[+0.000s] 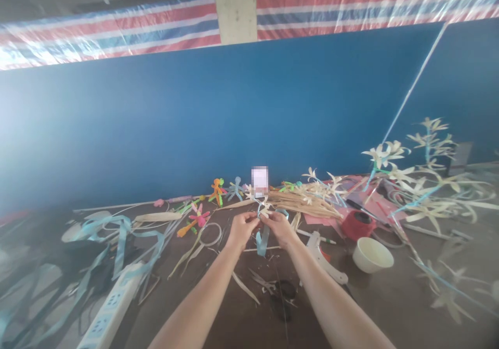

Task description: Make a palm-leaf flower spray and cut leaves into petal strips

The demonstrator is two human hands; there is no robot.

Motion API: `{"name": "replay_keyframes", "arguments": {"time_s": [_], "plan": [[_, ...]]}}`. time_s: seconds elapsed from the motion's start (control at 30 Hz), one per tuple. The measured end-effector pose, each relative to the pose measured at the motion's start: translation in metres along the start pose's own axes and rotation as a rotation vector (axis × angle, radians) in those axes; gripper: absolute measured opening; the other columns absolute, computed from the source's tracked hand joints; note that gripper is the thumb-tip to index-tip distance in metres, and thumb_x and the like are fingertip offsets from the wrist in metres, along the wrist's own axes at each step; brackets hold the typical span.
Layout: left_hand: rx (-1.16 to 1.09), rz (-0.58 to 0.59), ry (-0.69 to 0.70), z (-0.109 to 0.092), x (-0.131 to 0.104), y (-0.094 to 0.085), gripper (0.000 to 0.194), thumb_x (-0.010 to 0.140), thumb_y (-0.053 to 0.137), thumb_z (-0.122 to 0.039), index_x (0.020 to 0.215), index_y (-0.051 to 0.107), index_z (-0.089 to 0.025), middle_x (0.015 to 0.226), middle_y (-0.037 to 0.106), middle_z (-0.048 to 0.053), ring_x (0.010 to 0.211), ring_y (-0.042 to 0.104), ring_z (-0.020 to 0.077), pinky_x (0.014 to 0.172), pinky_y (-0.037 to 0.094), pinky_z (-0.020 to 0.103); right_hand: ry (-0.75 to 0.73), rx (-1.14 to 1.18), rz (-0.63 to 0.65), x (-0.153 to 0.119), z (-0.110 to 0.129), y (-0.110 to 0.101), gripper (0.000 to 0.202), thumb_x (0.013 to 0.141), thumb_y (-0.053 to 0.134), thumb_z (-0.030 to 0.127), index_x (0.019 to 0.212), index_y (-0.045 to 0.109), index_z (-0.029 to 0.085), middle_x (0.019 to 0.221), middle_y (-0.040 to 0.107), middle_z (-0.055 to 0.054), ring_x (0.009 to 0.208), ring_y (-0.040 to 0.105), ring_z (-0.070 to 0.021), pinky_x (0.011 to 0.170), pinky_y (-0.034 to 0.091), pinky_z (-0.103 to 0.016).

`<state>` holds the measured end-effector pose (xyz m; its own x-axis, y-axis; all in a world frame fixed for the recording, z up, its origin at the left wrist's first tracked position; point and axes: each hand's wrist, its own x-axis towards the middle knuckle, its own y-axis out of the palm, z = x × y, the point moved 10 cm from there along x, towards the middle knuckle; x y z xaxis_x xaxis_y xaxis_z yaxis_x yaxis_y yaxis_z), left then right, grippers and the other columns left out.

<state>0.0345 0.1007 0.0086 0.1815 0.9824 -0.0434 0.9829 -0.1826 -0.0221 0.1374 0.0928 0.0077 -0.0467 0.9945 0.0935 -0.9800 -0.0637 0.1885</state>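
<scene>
Reference item: the scissors (270, 285), lying on the dark tabletop (249, 320) between the forearms. Directly beyond the scissors, the left hand (245, 229) and the right hand (279, 227) are close together, thumbs and fingers pinched at a pale flower (266, 210) with a light-blue ribbon (262, 242) hanging below the fingertips. Which fingertip bears on which part is too small to tell. Right of the scissors: the white glue gun (326, 266), then the cream bowl (368, 266). Beyond the scissors and to the right: the red spool (354, 227). Left of the scissors: the white power strip (111, 307). Far beyond the scissors: the blue panel (234, 115).
</scene>
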Motion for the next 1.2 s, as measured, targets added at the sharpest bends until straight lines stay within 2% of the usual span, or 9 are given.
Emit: {"name": "replay_keyframes", "arguments": {"time_s": [0.2, 0.37, 0.5, 0.6, 0.8, 1.0, 1.13, 1.2], "plan": [[-0.097, 0.024, -0.057, 0.006, -0.002, 0.004, 0.030, 0.063, 0.062, -0.027, 0.089, 0.063, -0.013, 0.079, 0.067, 0.006, 0.069, 0.063, 0.0163, 0.064, 0.049, 0.027, 0.032, -0.008, -0.024, -0.005, -0.004, -0.005, 0.036, 0.064, 0.058, 0.047, 0.077, 0.066, 0.015, 0.061, 0.063, -0.003, 0.059, 0.056, -0.0171, 0.060, 0.041, -0.028], [-0.068, -0.009, -0.062, 0.011, -0.001, 0.000, 0.029, 0.062, 0.062, -0.025, 0.089, 0.063, -0.014, 0.073, 0.067, 0.005, 0.064, 0.062, 0.0150, 0.060, 0.049, 0.025, 0.059, -0.058, -0.061, -0.004, -0.013, -0.009, 0.028, 0.061, 0.060, 0.042, 0.070, 0.066, 0.015, 0.058, 0.062, -0.001, 0.058, 0.056, -0.0166, 0.058, 0.040, -0.026], [-0.052, 0.008, -0.050, 0.014, 0.000, -0.002, 0.030, 0.064, 0.060, -0.025, 0.091, 0.063, -0.014, 0.077, 0.067, 0.005, 0.069, 0.062, 0.0162, 0.060, 0.048, 0.025, 0.064, -0.080, -0.072, 0.001, -0.018, -0.009, 0.023, 0.061, 0.061, 0.038, 0.065, 0.063, 0.016, 0.059, 0.061, -0.001, 0.057, 0.055, -0.0151, 0.055, 0.040, -0.025], [-0.071, 0.033, -0.057, 0.014, 0.001, 0.000, 0.029, 0.066, 0.059, -0.027, 0.092, 0.063, -0.015, 0.079, 0.067, 0.006, 0.071, 0.062, 0.0167, 0.061, 0.048, 0.026, 0.056, -0.089, -0.076, 0.003, -0.019, -0.008, 0.021, 0.062, 0.060, 0.036, 0.065, 0.062, 0.015, 0.057, 0.060, 0.000, 0.055, 0.054, -0.0136, 0.055, 0.039, -0.024], [-0.086, -0.002, -0.048, 0.012, 0.000, -0.004, 0.027, 0.065, 0.059, -0.027, 0.088, 0.064, -0.015, 0.074, 0.067, 0.005, 0.066, 0.062, 0.0164, 0.057, 0.047, 0.026, 0.028, -0.144, -0.128, 0.002, -0.018, -0.010, 0.022, 0.063, 0.060, 0.036, 0.069, 0.061, 0.015, 0.058, 0.060, 0.000, 0.054, 0.054, -0.0130, 0.054, 0.040, -0.023], [-0.093, -0.055, -0.022, 0.010, 0.000, -0.011, 0.018, 0.061, 0.061, -0.025, 0.075, 0.066, -0.014, 0.062, 0.065, 0.002, 0.057, 0.060, 0.0144, 0.055, 0.046, 0.024, -0.014, -0.316, -0.133, -0.001, -0.016, -0.005, 0.028, 0.070, 0.053, 0.038, 0.080, 0.062, 0.013, 0.066, 0.064, -0.003, 0.061, 0.058, -0.0154, 0.056, 0.043, -0.024], [-0.101, -0.094, -0.023, 0.012, -0.001, -0.017, 0.017, 0.061, 0.061, -0.023, 0.074, 0.066, -0.014, 0.059, 0.064, 0.002, 0.054, 0.059, 0.0138, 0.053, 0.045, 0.023, -0.049, -0.521, -0.056, 0.000, -0.011, 0.000, 0.030, 0.076, 0.046, 0.038, 0.086, 0.063, 0.015, 0.073, 0.067, -0.003, 0.069, 0.061, -0.0167, 0.060, 0.045, -0.023], [-0.105, -0.116, -0.037, 0.017, -0.001, -0.023, 0.017, 0.061, 0.060, -0.023, 0.075, 0.065, -0.014, 0.060, 0.064, 0.002, 0.055, 0.059, 0.0141, 0.052, 0.045, 0.022, -0.064, -0.669, -0.031, 0.003, -0.006, -0.008, 0.029, 0.077, 0.044, 0.035, 0.087, 0.064, 0.018, 0.080, 0.067, -0.003, 0.075, 0.061, -0.0174, 0.066, 0.044, -0.024]]}}
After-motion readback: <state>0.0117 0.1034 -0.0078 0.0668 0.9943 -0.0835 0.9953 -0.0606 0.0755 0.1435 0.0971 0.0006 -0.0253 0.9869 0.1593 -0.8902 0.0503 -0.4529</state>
